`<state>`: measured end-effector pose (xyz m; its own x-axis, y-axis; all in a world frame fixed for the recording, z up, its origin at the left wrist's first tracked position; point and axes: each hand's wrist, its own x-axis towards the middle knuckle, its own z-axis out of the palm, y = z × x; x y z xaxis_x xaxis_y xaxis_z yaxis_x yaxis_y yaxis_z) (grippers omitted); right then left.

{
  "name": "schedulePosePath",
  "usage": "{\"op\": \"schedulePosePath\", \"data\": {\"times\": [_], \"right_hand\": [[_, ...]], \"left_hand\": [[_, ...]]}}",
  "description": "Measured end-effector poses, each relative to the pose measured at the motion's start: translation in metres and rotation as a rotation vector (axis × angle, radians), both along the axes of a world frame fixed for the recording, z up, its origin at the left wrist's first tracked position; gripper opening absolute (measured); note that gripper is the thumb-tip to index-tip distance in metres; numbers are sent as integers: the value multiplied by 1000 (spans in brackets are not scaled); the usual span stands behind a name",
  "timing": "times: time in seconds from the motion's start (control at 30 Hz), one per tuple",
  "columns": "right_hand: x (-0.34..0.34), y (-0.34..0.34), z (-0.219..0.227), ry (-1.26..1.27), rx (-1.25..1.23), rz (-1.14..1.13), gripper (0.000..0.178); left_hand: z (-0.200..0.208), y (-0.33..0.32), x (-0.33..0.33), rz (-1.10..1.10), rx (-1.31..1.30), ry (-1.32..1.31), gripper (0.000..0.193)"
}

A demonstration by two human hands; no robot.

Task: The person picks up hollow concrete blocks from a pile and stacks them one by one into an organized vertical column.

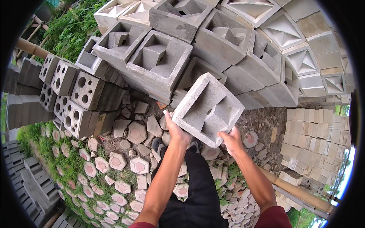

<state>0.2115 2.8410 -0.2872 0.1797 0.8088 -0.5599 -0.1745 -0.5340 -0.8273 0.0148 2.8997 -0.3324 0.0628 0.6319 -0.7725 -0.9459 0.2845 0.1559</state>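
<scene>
A square grey concrete ventilation block (190, 114), with a hollow face and a raised wedge-shaped piece inside, is held up tilted in front of me. My left hand (177, 128) grips its lower left edge. On its lower right corner, my right hand (231, 141) has the thumb over the rim. The fingers beneath the block are hidden. Just beyond it stands a stack of similar grey blocks (160, 57), their hollow faces turned up toward me. Part of one stacked block (194, 72) is covered by the block in my hands.
Grey blocks with round holes (86, 91) are piled at the left. Pale blocks (308, 136) are stacked at the right, beside a bamboo pole (300, 193). Hexagonal pavers (140, 165), grass and rubble cover the ground around my shoes (159, 147).
</scene>
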Motion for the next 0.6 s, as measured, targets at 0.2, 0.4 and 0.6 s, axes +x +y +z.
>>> {"op": "schedulePosePath", "data": {"times": [0.2, 0.4, 0.6], "right_hand": [[23, 79, -19, -52, 83, 61, 40], [33, 125, -29, -70, -50, 124, 46], [49, 147, -21, 10, -68, 170, 47]], "left_hand": [[-7, 73, 31, 158, 49, -23, 74], [-5, 108, 45, 266, -44, 16, 69], [-6, 115, 58, 294, -50, 82, 69]]}}
